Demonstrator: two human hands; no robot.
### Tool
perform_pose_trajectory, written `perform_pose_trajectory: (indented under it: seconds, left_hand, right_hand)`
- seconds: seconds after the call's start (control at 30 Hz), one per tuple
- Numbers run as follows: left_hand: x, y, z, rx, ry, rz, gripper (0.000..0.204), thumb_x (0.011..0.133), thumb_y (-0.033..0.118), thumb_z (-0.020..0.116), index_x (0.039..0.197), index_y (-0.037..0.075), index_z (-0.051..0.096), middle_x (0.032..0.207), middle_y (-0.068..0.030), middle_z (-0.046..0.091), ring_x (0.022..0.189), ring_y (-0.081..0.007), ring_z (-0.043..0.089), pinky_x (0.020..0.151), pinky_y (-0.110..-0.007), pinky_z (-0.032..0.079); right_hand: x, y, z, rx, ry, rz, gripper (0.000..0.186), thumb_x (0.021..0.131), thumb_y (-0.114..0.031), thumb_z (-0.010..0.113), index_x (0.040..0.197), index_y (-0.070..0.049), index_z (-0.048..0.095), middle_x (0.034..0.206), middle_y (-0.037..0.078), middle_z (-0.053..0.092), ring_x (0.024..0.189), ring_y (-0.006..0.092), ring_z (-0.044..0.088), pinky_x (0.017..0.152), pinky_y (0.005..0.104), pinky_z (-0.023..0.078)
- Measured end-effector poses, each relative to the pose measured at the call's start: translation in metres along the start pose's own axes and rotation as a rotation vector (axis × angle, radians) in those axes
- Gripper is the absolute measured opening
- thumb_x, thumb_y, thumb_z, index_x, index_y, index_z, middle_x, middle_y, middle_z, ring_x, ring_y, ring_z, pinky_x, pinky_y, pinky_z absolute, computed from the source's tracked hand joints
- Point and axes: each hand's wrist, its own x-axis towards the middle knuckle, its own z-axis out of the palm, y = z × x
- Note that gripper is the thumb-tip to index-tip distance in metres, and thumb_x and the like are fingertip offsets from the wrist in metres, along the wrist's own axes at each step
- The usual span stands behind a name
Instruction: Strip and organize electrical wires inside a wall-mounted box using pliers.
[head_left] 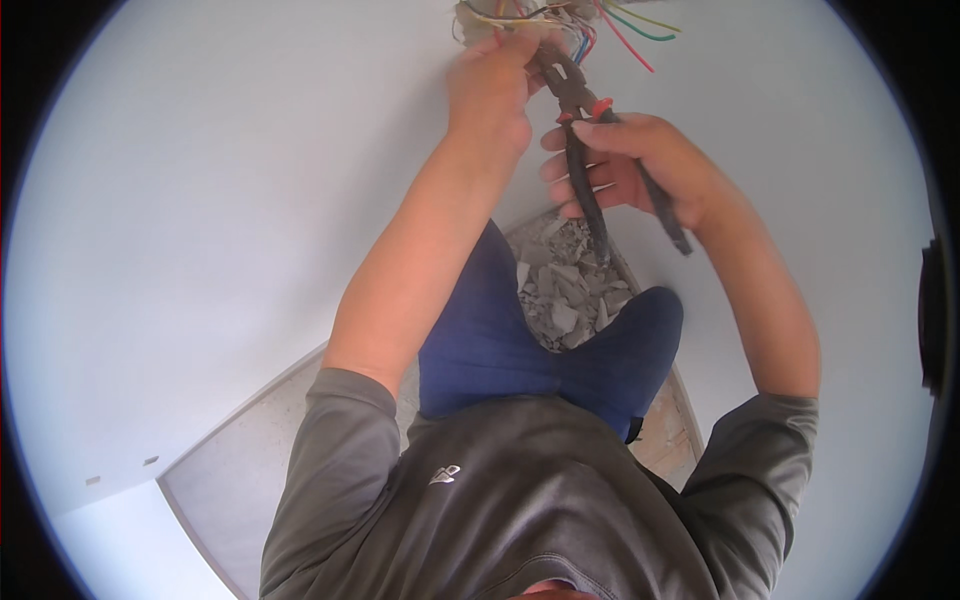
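At the top of the head view, my left hand (pixel 492 88) is raised to the wall, its fingers pinched around thin wires. My right hand (pixel 650 160) holds a pair of pliers (pixel 580 155) with black handles and red collars. The handles are spread apart, with my fingers around one and the other against my palm. The dark jaws point up beside my left fingertips, where their exact grip on a wire is hidden. Loose coloured wires (pixel 630 38), among them red, green and yellow ones, come out of a rough opening (pixel 475 22) in the wall.
Pale walls (pixel 200 200) rise on both sides and meet in a corner. Broken grey rubble (pixel 565 290) lies on the floor between my blue-trousered legs. Two small holes (pixel 150 461) sit low in the left wall. A dark object (pixel 932 320) stands at the right rim.
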Motion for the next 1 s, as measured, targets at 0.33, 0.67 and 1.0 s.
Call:
perform_pose_trajectory:
  seconds: [0.33, 0.67, 1.0]
  left_hand:
    - [-0.001, 0.003, -0.001, 0.036, -0.025, 0.001, 0.016, 0.097, 0.012, 0.055, 0.097, 0.000, 0.064, 0.093, -0.0082, 0.070, 0.087, -0.0187, 0.066, 0.085, -0.035, 0.050]
    - [-0.002, 0.007, -0.003, 0.028, 0.002, -0.015, 0.014, 0.096, 0.010, 0.056, 0.098, 0.000, 0.064, 0.092, -0.0079, 0.070, 0.086, -0.0177, 0.065, 0.085, -0.034, 0.050]
    - [-0.014, -0.010, 0.010, 0.083, -0.055, -0.085, 0.014, 0.096, 0.014, 0.054, 0.097, 0.006, 0.065, 0.092, -0.0028, 0.069, 0.077, -0.0119, 0.058, 0.074, -0.027, 0.044]
  right_hand:
    - [0.003, -0.026, -0.010, -0.205, -0.033, 0.191, 0.045, 0.097, -0.036, 0.058, 0.115, 0.005, 0.055, 0.094, 0.015, 0.065, 0.085, 0.0271, 0.069, 0.081, 0.0420, 0.057]
    - [0.007, -0.011, 0.006, -0.017, 0.006, 0.165, 0.037, 0.097, -0.034, 0.058, 0.105, 0.002, 0.057, 0.086, 0.012, 0.061, 0.078, 0.0236, 0.066, 0.071, 0.0375, 0.057]
    - [0.009, 0.054, 0.009, 0.684, -0.179, -0.128, 0.015, 0.093, -0.017, 0.052, 0.093, -0.002, 0.054, 0.078, 0.007, 0.054, 0.065, 0.0175, 0.046, 0.059, 0.0343, 0.040]
